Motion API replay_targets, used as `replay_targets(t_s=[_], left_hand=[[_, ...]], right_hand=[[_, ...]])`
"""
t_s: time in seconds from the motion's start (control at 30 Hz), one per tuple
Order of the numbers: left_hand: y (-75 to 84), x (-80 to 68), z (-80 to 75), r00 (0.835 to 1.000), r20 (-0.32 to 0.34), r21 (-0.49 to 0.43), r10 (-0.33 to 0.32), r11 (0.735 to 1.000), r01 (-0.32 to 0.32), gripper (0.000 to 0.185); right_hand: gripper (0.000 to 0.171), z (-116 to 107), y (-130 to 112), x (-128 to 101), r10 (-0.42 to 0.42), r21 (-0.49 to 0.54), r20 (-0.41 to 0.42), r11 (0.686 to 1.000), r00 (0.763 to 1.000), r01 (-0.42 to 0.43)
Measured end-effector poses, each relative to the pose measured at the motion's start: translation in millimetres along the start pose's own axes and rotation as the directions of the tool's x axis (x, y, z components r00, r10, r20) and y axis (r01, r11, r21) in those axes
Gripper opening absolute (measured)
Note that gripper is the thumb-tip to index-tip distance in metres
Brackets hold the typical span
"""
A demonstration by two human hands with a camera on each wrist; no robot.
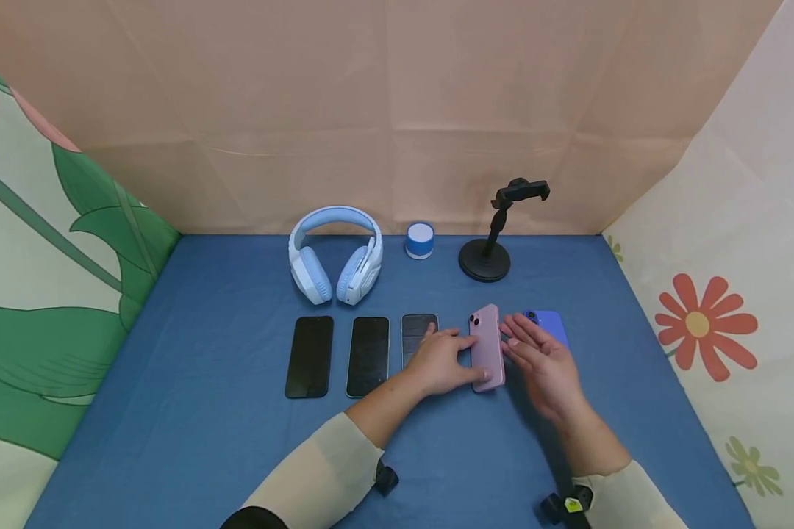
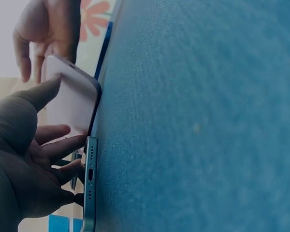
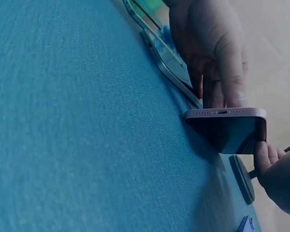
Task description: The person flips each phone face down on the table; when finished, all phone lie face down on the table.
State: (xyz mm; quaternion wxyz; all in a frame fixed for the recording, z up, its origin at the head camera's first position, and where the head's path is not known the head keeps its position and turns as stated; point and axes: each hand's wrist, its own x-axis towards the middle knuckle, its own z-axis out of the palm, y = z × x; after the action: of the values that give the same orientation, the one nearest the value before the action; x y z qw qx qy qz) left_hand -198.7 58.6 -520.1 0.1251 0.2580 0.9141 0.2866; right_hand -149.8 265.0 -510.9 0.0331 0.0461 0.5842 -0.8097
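Observation:
A pink phone (image 1: 487,345) is tilted on the table, camera side up, with its right edge raised. My left hand (image 1: 442,361) touches its back near the left edge with thumb and index finger. In the left wrist view the left thumb (image 2: 49,92) lies against the pink back. My right hand (image 1: 548,367) is turned palm up, fingers extended, their tips at the phone's raised right edge. In the right wrist view the dark screen (image 3: 232,133) faces downward. A third phone (image 1: 418,334) lies partly hidden under the left hand; a blue-purple phone (image 1: 553,325) is partly behind the right.
Two dark-screened phones, one at far left (image 1: 309,358) and another beside it (image 1: 368,356), lie in the same row. Behind stand light blue headphones (image 1: 336,253), a blue-and-white round container (image 1: 420,240) and a black phone stand (image 1: 485,259). Blue cloth (image 1: 192,382) covers the table.

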Motion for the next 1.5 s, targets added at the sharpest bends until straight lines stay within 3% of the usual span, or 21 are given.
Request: replay_targets(t_s=[0.17, 0.43, 0.73, 1.03, 1.3, 1.5], left_hand=[[0.4, -2.1, -1.2, 1.0, 0.004, -0.043, 0.017, 0.999, -0.017, 0.06], [5.0, -4.0, -4.1, 0.999, 0.014, -0.114, -0.035, 0.993, 0.036, 0.066], [11.4, -8.0, -8.2, 0.999, -0.003, -0.174, -0.033, 0.984, 0.032, 0.06], [14.4, -10.3, -12.8, 0.999, 0.012, -0.322, -0.039, 0.946, 0.041, 0.05], [6.8, -9.3, -10.4, 0.999, -0.008, -0.372, -0.05, 0.927, 0.044, 0.04], [-0.1, -8.8, -6.1, 0.997, 0.021, -0.367, -0.075, 0.927, 0.077, 0.039]], right_hand=[[0.062, 3.8, 1.4, -1.1, -0.022, -0.012, 0.031, 1.0, 0.999, 0.023], [0.063, 9.4, 4.5, -1.8, -0.028, -0.036, 0.089, 0.999, 0.996, 0.031], [0.064, 13.5, 5.0, -2.4, -0.052, -0.046, 0.123, 0.997, 0.991, 0.058], [0.064, 17.4, 7.0, -1.8, -0.068, -0.06, 0.175, 0.995, 0.982, 0.079], [0.063, 16.6, 11.7, -2.6, -0.014, -0.062, 0.186, 0.998, 0.982, 0.026], [0.062, 13.5, 15.6, -3.2, 0.036, -0.155, 0.145, 0.988, 0.989, -0.013]])
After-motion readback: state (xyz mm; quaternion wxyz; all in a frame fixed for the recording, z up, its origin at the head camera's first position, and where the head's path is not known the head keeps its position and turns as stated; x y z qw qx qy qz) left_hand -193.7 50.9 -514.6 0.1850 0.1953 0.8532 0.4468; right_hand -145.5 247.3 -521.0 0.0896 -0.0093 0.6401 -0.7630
